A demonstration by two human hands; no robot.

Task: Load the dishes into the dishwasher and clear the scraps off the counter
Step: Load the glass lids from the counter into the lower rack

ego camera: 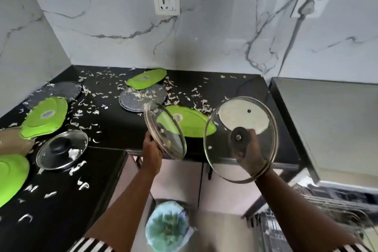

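My left hand (151, 149) grips a small glass lid (164, 131) by its knob and holds it tilted above the counter's front edge. In my right hand (248, 152) is a larger glass lid (241, 139), gripped by its black knob and held up facing me. A third glass lid (62, 150) lies on the black counter (110, 127) at the left. Green plates (46, 116) (146, 81) (192, 120) and grey round plates (143, 97) (59, 91) lie among several white scraps (77, 166) strewn over the counter.
A bin (167, 225) with a pale liner stands on the floor below my arms. The dishwasher's wire rack (319, 210) is pulled out at the lower right under a steel-topped unit (331, 120). Another green plate (10, 176) and a beige dish (14, 141) lie at the far left.
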